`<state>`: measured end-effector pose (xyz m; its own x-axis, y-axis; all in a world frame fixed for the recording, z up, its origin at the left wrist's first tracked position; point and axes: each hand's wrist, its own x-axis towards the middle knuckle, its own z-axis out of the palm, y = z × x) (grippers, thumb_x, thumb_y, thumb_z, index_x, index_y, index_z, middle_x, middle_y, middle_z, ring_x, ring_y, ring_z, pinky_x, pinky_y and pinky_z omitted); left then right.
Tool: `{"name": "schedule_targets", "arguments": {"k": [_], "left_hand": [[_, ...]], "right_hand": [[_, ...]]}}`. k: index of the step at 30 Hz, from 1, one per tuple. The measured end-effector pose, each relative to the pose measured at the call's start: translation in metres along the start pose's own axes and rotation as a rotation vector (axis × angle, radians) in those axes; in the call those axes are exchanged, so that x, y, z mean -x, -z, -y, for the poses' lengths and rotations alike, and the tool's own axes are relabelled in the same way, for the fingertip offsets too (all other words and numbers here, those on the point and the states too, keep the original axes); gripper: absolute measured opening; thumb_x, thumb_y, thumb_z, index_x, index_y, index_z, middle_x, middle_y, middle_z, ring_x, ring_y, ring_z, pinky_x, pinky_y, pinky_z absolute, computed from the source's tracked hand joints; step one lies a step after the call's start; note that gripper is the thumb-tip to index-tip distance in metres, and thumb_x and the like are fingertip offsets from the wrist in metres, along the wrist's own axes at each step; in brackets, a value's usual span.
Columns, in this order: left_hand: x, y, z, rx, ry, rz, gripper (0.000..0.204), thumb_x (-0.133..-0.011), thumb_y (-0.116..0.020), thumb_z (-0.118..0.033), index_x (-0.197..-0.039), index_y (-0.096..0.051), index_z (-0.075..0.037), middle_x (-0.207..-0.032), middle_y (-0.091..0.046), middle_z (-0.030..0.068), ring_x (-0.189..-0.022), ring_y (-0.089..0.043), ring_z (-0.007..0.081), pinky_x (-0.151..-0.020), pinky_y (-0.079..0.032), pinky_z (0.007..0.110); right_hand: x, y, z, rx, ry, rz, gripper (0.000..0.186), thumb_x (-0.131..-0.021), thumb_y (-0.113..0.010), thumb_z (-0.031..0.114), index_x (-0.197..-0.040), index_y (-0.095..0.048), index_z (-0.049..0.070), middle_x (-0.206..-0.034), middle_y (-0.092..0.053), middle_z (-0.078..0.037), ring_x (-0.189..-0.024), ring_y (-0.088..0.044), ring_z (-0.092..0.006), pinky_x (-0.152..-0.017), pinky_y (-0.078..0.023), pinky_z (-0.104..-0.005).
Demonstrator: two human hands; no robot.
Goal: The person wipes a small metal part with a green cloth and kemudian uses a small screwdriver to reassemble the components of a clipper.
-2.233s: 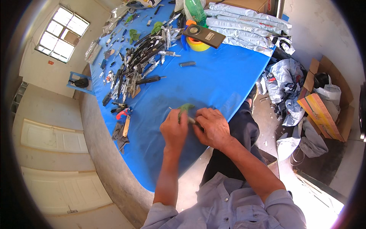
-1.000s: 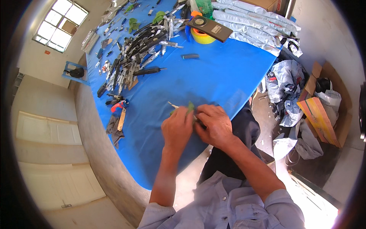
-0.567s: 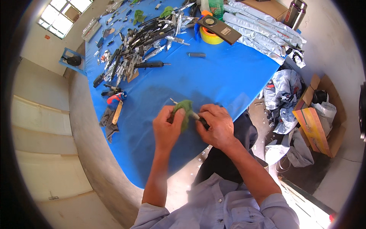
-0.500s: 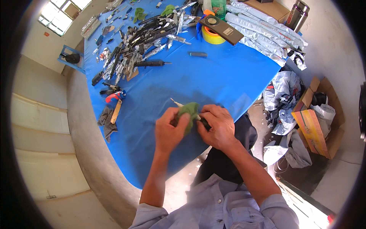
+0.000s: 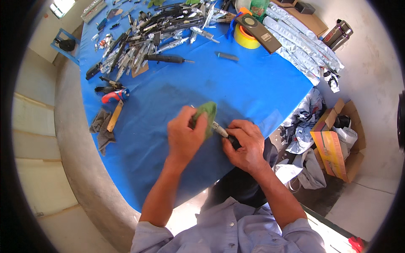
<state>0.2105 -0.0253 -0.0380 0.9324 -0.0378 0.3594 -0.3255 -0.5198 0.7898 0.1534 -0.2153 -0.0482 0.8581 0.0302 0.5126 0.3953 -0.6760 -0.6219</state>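
My left hand pinches a folded green cloth wrapped around the far end of a slim, pen-shaped tool. A silvery barrel shows between cloth and fingers, and the tool's near end is black. That near end is gripped in my right hand. Only a bit of the pale tip peeks out beyond the cloth; the wrapped length is hidden. Both hands are just above the blue table cover, close to its near edge.
A large heap of silver and black slim tools covers the far left. A black-handled tool and a grey stick lie nearer. Yellow tape, silver packets, a flask, grey rag and floor carton surround.
The cloth and my left hand have drawn apart from my right hand, baring more of the silvery barrel. The whole view has shifted slightly.
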Motion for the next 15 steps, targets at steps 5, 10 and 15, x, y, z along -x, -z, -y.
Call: {"name": "schedule_targets", "arguments": {"k": [5,10,15], "left_hand": [[-0.010,0.016,0.000,0.257,0.162,0.032,0.012,-0.101,-0.076,-0.008,-0.098,-0.069,0.001,-0.079,-0.072,0.0020,-0.070,-0.063,0.0035,-0.058,-0.051,0.027],[0.005,0.005,-0.013,0.172,-0.008,0.234,0.014,-0.093,-0.080,-0.007,-0.099,-0.069,-0.001,-0.079,-0.072,0.0075,-0.066,-0.068,0.0155,-0.059,-0.053,0.033],[0.016,-0.008,-0.014,-0.049,-0.194,0.206,0.015,-0.088,-0.080,-0.007,-0.096,-0.067,-0.005,-0.086,-0.073,0.0128,-0.072,-0.071,0.0361,-0.063,-0.056,0.043]], "right_hand": [[-0.001,0.000,-0.001,0.016,-0.001,-0.011,0.024,-0.072,-0.086,0.005,-0.094,-0.078,0.006,-0.109,-0.075,-0.007,-0.093,-0.072,-0.0289,-0.081,-0.054,-0.0412],[-0.002,0.001,-0.001,0.040,0.008,0.012,0.025,-0.071,-0.086,0.004,-0.095,-0.078,0.006,-0.109,-0.076,-0.009,-0.092,-0.073,-0.0287,-0.081,-0.054,-0.0408],[-0.003,0.000,0.001,0.028,0.018,0.006,0.027,-0.069,-0.087,0.004,-0.095,-0.078,0.006,-0.107,-0.075,-0.009,-0.091,-0.072,-0.0288,-0.080,-0.053,-0.0405]]}}
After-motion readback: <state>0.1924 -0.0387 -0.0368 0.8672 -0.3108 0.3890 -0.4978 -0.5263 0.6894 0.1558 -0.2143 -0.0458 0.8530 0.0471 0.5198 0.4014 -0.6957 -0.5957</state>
